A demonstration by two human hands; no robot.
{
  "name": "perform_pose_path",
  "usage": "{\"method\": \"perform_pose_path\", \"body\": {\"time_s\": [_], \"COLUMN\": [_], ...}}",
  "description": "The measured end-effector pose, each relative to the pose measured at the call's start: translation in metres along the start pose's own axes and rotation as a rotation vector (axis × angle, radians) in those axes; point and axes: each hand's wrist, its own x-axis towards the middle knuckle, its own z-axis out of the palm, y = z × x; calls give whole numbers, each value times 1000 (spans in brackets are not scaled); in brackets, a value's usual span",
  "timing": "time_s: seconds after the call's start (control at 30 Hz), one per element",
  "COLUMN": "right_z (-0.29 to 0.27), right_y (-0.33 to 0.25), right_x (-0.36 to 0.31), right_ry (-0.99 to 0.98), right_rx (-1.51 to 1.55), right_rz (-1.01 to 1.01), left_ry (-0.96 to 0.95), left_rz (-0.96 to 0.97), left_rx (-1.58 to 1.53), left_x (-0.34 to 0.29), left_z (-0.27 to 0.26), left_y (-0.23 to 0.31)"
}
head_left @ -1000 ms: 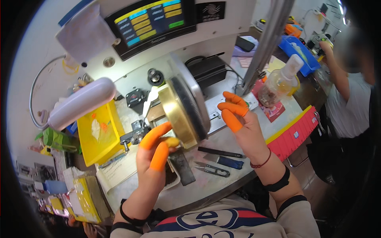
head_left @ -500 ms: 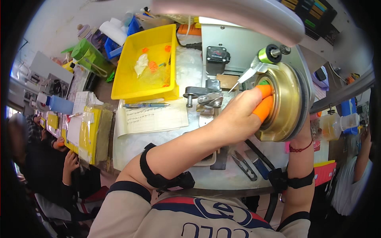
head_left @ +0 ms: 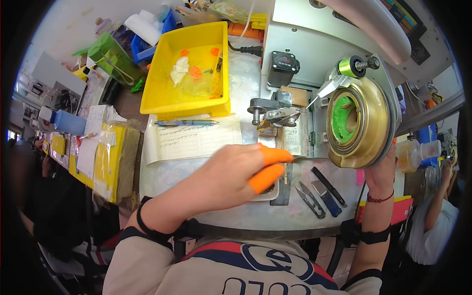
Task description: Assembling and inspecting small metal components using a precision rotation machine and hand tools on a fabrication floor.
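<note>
My left hand (head_left: 228, 174), with orange finger covers on thumb and forefinger, hovers over the near side of the bench. Its two covered fingers are apart, with nothing visible between them. Beneath them a small white tray (head_left: 269, 195) is partly hidden. To the right stands a brass-coloured wheel (head_left: 366, 120) with a bright green ring (head_left: 340, 120) inside its hub. My right hand (head_left: 381, 174) is at the lower right of this wheel, its fingers hidden behind it. A white pointed arm (head_left: 335, 87) and a lime-green roller (head_left: 350, 67) sit above the hub.
Beyond my left hand lie a written sheet (head_left: 196, 142), a pen (head_left: 186, 122) and a yellow bin (head_left: 147, 105). Thread snips (head_left: 310, 200), a blue-handled tool (head_left: 330, 202) and a black marker-like stick (head_left: 328, 186) lie near the front edge. A metal clamp (head_left: 280, 115) stands mid-bench.
My left hand has withdrawn from the wheel's hub, moving left and toward me, uncovering the green ring. My right hand stays by the wheel. The whole view has shifted slightly.
</note>
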Motion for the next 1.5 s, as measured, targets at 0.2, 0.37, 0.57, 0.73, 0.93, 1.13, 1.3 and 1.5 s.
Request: {"method": "perform_pose_path", "body": {"time_s": [0.2,0.37,0.57,0.73,0.93,1.13,1.3,1.5], "right_z": [10,13,16,38,80,121,135,136], "right_y": [3,5,5,7,7,46,46,65], "right_x": [3,5,-2,-34,-64,-19,26,9], "right_ry": [111,146,237,685,-523,-102,-94,104], "right_rx": [46,24,89,-25,-953,-472,455,528], "right_rz": [-22,-42,23,-145,-732,-212,209,21], "left_ry": [403,555,466,321,143,380,362,-22], "left_rz": [90,172,130,65,21,77,89,161], "left_rx": [404,506,579,608,642,567,328,243], "left_x": [-5,8,10,4,0,20,47,95], "left_z": [-39,-38,-21,-14,-27,-72,-80,-74], "left_y": [-3,-22,-43,-42,-34,-4,12,2]}}
